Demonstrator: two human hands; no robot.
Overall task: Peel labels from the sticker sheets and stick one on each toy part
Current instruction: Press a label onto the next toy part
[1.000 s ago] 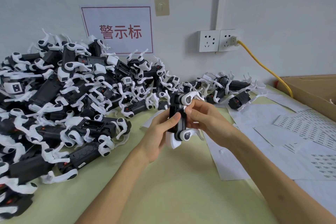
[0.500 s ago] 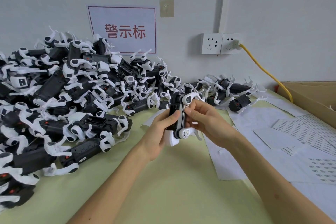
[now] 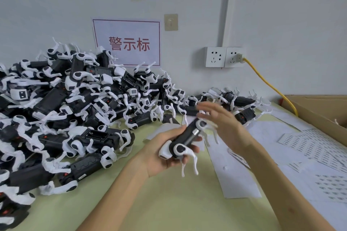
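Toy (image 3: 185,141): black body with white legs, tilted, held above the counter (image 3: 169,204) in mid view.
Left hand (image 3: 161,155): grips the toy's lower half, fingers curled round it from beneath.
Right hand (image 3: 223,124): fingers straight and spread, holding nothing, blurred, just beside the toy's upper end; whether it touches, I cannot tell.
Sheets (image 3: 309,148): white, flat and overlapping on the counter to the right, some with rows of small labels.
Pile (image 3: 65,108): many like toys heaped on the left against the wall; a few more lie behind the right hand.
Box (image 3: 319,112): cardboard, far right, beyond the sheets.
Wall: sign (image 3: 129,43) with red characters above the pile; socket (image 3: 225,57) with a yellow cable (image 3: 270,84) running down toward the box.
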